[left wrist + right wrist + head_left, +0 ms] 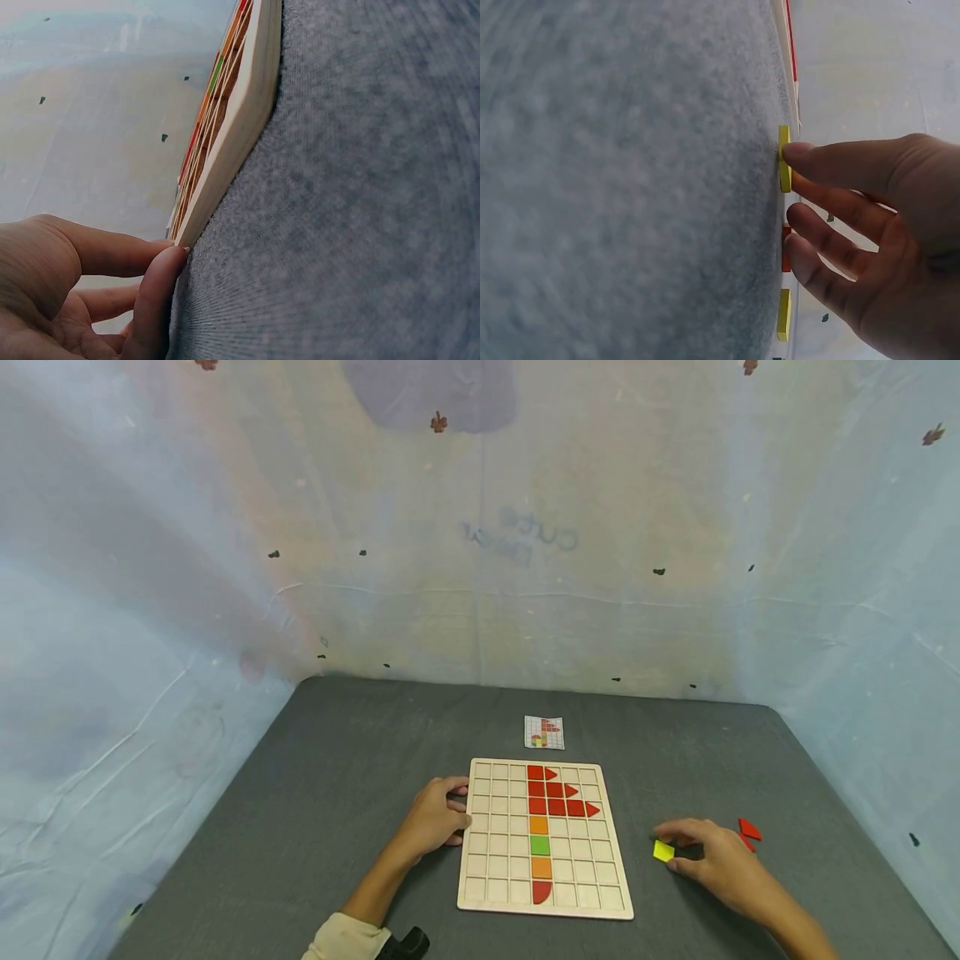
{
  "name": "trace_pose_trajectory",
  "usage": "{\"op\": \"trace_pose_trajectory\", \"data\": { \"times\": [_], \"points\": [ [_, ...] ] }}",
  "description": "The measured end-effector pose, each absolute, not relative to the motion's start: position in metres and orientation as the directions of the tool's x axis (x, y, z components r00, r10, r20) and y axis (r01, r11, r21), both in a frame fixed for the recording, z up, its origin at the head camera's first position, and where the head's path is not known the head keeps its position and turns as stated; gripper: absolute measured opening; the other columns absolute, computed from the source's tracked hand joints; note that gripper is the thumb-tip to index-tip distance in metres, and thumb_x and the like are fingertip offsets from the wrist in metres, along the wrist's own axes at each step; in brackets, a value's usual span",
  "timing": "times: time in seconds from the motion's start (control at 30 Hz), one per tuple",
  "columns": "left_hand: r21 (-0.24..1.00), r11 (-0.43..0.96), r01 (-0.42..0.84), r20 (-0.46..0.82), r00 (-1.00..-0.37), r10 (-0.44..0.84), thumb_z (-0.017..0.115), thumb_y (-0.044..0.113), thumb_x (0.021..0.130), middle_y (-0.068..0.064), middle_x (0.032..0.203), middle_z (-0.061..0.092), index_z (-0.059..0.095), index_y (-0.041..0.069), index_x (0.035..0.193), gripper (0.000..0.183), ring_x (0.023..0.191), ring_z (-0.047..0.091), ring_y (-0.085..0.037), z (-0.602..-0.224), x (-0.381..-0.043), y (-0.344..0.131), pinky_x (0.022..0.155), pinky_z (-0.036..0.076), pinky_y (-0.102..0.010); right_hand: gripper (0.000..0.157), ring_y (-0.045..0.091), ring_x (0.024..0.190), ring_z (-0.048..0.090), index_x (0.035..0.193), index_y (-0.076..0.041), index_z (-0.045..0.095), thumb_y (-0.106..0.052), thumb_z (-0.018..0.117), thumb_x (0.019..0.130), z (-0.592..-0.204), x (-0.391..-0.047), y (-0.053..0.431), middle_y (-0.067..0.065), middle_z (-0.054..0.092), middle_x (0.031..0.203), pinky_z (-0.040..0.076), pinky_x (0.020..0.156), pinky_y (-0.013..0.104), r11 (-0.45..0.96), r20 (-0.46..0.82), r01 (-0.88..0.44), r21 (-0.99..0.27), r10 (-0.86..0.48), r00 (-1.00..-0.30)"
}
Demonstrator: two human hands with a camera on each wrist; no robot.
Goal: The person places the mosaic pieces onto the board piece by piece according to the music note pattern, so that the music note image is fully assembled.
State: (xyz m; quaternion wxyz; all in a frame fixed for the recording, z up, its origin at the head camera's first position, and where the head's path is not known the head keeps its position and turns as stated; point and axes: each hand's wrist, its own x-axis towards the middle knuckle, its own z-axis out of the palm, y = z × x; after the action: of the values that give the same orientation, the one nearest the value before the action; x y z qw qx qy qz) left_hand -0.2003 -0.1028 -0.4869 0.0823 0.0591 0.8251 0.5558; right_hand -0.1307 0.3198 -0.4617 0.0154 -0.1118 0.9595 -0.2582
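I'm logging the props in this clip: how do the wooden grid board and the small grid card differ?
The wooden grid board is much larger than the grid card. The person's left hand touches the board, while no hand touches the card. The card shows yellow near its bottom; the board bears none. Both show a grid partly marked in red.
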Motion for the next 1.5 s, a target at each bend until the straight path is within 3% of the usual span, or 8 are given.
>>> {"op": "trace_pose_trajectory", "data": {
  "times": [0.23,0.5,0.93,1.5],
  "points": [
    [0.93,0.368,0.013,-0.062,-0.979,0.192,0.074,-0.005,0.084,-0.018,0.129,0.057,0.06,-0.004,0.144,0.062,0.101,0.063,-0.024,-0.486,-0.2,-0.103,0.057,0.063,-0.035,0.027,0.001,0.083,0.052,0.104,-0.018,0.079,-0.017,0.091,0.08,-0.462,-0.13,0.321,-0.009,0.067,0.097,0.05,0.07,0.027,0.861,0.044,-0.211,-0.462,-0.216,-0.975],
    [0.925,0.38,-0.003,-0.078,-0.98,0.183,0.074,-0.004,0.085,-0.018,0.13,0.057,0.06,-0.003,0.144,0.061,0.102,0.064,-0.024,-0.487,-0.201,-0.103,0.056,0.063,-0.032,0.019,-0.001,0.079,0.051,0.096,-0.017,0.077,-0.016,0.09,0.082,-0.465,-0.132,0.32,-0.009,0.063,0.093,0.05,0.068,0.025,0.871,0.033,-0.2,-0.449,-0.208,-0.978],
    [0.929,0.369,0.004,-0.074,-0.978,0.195,0.074,-0.005,0.084,-0.018,0.13,0.057,0.06,-0.003,0.145,0.062,0.102,0.064,-0.024,-0.488,-0.201,-0.103,0.058,0.063,-0.034,0.02,0.002,0.082,0.054,0.1,-0.017,0.077,-0.02,0.089,0.085,-0.461,-0.136,0.303,-0.009,0.064,0.093,0.051,0.07,0.026,0.857,0.055,-0.211,-0.471,-0.211,-0.976],
    [0.931,0.364,-0.002,-0.078,-0.978,0.194,0.074,-0.005,0.084,-0.019,0.13,0.057,0.059,-0.003,0.145,0.063,0.102,0.065,-0.025,-0.488,-0.201,-0.103,0.058,0.063,-0.035,0.021,0.006,0.089,0.057,0.108,-0.017,0.075,-0.023,0.085,0.091,-0.452,-0.144,0.248,-0.011,0.064,0.1,0.055,0.075,0.028,0.741,0.077,-0.383,-0.552,-0.412,-0.908]
  ]
}}
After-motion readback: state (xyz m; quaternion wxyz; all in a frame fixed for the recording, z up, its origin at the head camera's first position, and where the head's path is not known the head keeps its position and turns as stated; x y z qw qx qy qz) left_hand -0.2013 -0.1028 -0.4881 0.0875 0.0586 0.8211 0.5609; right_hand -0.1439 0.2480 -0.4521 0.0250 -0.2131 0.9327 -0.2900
